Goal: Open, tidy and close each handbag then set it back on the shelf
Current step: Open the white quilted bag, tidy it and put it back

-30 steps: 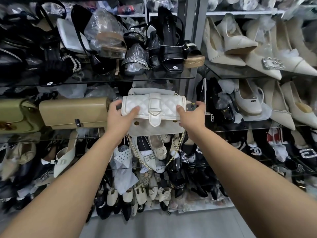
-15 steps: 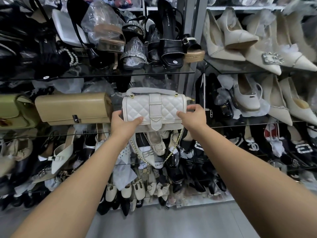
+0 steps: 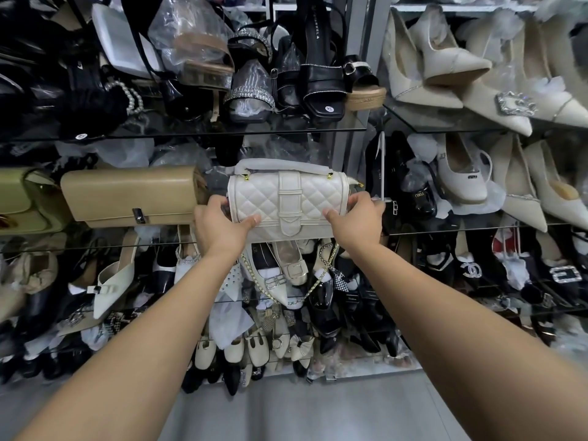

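Head view, shelf bay, two of us noting.

A: We log the white quilted handbag (image 3: 254, 198) upright, with its flap strap (image 3: 289, 205) down over the front and its foam-wrapped top handle (image 3: 283, 165) uppermost. It is at the level of the glass shelf (image 3: 95, 242), just right of the tan clutch (image 3: 127, 195).

B: Grips? We read the left grip (image 3: 222, 229) as clamped on the bag's left end and the right grip (image 3: 358, 218) as clamped on its right end. Thumbs lie on the quilted front, fingers curl round behind.

A: Agreed. Key relation: the bag lies between the two grips, its long axis running left to right, parallel to the shelf's front edge. Neither grip is nearer, since each has one end.

B: Resting on the glass, or held just above it? We cannot tell, because the grips hide its base.

A: We judge this to be the set-back step, as the flap appears closed. The slot lies straight ahead, so the push should go away from us with the axis level.

B: Risk: the gold chain strap (image 3: 318, 281) hangs below the shelf edge in front of the shoes (image 3: 286, 268) and may snag.
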